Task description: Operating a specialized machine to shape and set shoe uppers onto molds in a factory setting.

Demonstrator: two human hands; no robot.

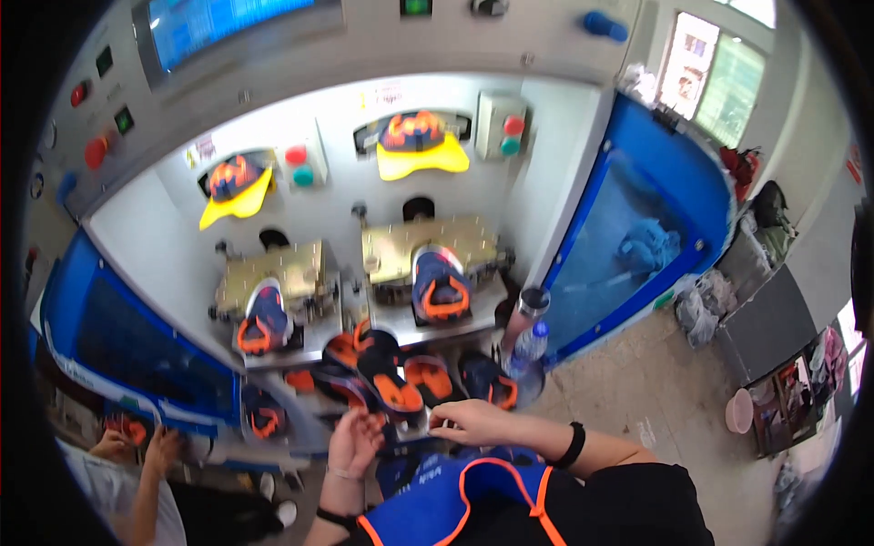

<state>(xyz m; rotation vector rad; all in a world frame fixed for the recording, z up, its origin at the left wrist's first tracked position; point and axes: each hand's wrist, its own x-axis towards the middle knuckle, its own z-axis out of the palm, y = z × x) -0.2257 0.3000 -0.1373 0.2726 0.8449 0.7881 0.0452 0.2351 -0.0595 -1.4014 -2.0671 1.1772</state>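
Loosely curled, with its fingers a little apart, my left hand point(355, 443) is at the near edge of a row of shoes; I see nothing in it. My right hand point(473, 421) reaches in from the right, thumb and fingers drawn together; what they hold, if anything, I cannot make out. Between and just beyond my hands lies a dark shoe with an orange insole point(391, 380), its near end close to my right fingertips. More dark shoes with orange linings surround it, one point(489, 378) to the right and another point(264, 412) to the left.
Inside the lit machine, two dark shoes point(442, 284) point(266, 318) rest before metal fixtures point(428, 246). Two shoe uppers with yellow flaps point(423, 150) hang behind. A tumbler point(526, 314) and water bottle point(530, 344) stand right. Blue doors point(628, 237) flank the opening. A co-worker's hands point(162, 448) are at left.
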